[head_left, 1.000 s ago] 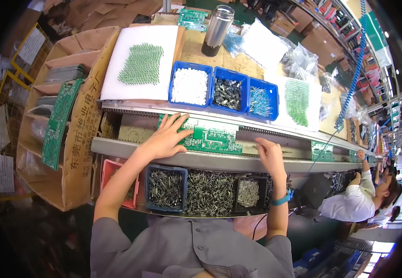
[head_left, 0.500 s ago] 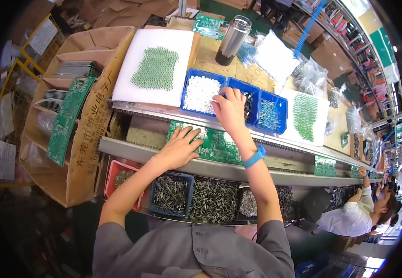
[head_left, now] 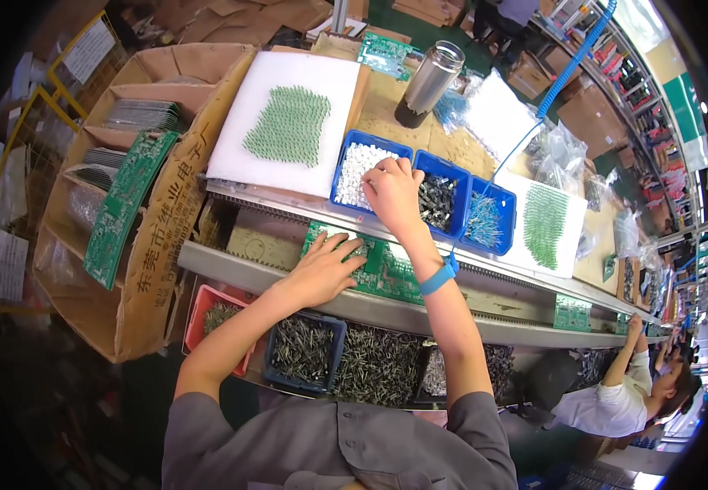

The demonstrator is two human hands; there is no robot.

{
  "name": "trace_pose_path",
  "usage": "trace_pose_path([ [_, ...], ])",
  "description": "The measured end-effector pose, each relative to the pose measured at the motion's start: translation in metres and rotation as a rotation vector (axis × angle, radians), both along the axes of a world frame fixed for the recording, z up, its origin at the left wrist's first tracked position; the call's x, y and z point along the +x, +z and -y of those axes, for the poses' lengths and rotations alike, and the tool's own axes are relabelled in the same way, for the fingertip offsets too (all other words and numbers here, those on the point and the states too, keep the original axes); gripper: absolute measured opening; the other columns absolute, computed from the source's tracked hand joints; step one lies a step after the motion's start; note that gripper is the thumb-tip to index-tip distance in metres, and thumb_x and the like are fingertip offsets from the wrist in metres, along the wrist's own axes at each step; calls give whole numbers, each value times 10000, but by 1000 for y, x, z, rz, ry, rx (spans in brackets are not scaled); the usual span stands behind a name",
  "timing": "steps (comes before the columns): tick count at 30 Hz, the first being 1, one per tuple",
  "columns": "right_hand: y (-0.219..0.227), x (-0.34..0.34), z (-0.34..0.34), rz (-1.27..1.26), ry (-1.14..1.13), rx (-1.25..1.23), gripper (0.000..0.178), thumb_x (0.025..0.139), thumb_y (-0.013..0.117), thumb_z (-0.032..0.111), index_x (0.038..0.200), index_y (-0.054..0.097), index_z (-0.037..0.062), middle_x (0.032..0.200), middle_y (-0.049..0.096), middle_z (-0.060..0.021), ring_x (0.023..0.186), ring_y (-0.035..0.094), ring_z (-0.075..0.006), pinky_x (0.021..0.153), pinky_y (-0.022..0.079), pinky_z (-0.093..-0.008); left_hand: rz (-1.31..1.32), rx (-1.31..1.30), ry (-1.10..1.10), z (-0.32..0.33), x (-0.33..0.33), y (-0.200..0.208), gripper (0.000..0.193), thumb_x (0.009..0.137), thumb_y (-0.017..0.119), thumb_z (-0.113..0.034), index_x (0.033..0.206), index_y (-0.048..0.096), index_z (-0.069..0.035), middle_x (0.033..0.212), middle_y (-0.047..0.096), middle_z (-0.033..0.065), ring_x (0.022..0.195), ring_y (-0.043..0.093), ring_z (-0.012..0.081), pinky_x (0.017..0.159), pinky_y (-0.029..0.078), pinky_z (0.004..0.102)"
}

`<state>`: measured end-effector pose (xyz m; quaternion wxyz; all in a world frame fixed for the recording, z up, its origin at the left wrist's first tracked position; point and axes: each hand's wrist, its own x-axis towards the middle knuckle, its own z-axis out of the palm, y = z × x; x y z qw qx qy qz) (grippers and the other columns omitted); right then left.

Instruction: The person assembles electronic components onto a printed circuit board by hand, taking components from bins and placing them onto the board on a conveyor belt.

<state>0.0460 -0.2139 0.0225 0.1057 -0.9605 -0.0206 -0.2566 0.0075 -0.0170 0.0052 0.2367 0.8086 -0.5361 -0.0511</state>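
Observation:
My left hand (head_left: pixel 327 265) lies with fingers spread on a green circuit board (head_left: pixel 387 273), which sits in the metal rail track in front of me. My right hand (head_left: pixel 395 196), a blue strap (head_left: pixel 438 278) round its wrist, reaches over the right side of a blue bin of small white parts (head_left: pixel 360 167). Its fingers are bent together among those parts; whatever is between the fingertips is hidden. Just right of it stands a blue bin of black parts (head_left: pixel 438 198), then a blue bin of light-blue leaded components (head_left: pixel 485 220).
White foam sheets with green pins (head_left: pixel 289 122) flank the bins, with a steel bottle (head_left: pixel 429 86) behind. At left stands a divided cardboard box (head_left: pixel 166 212) with circuit boards. Nearer me are trays of leaded parts (head_left: pixel 301 343). A co-worker (head_left: pixel 615 400) sits farther right along the track.
My right hand has shifted left, farther over the white parts, baring more of the black-parts bin. The left hand stays on the board. The whole view has turned slightly.

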Motion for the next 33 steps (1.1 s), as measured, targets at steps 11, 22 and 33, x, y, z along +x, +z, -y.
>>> trace_pose_path([
  [11, 25, -58, 16, 26, 71, 240, 118, 711, 675, 64, 816, 647, 110, 759, 658, -19, 788, 564, -235, 725, 361, -384, 339, -307, 383, 62, 86, 32, 73, 728, 575, -47, 742, 646, -45, 836, 575, 94, 864, 550, 265, 738, 421, 391],
  [22, -2, -126, 33, -246, 125, 557, 144, 771, 629, -23, 913, 647, -9, 812, 637, -142, 712, 622, -314, 650, 502, -363, 445, -28, 432, 94, 113, 19, 62, 676, 694, -103, 714, 672, -59, 863, 615, 89, 908, 567, 265, 732, 422, 418],
  [33, -8, -119, 22, -290, 184, 371, 84, 746, 641, 9, 824, 674, 11, 809, 638, -133, 792, 613, -327, 728, 497, -407, 199, -355, 424, 83, 110, 32, 74, 788, 652, -100, 834, 672, -46, 841, 649, 123, 848, 632, 299, 723, 496, 427],
])
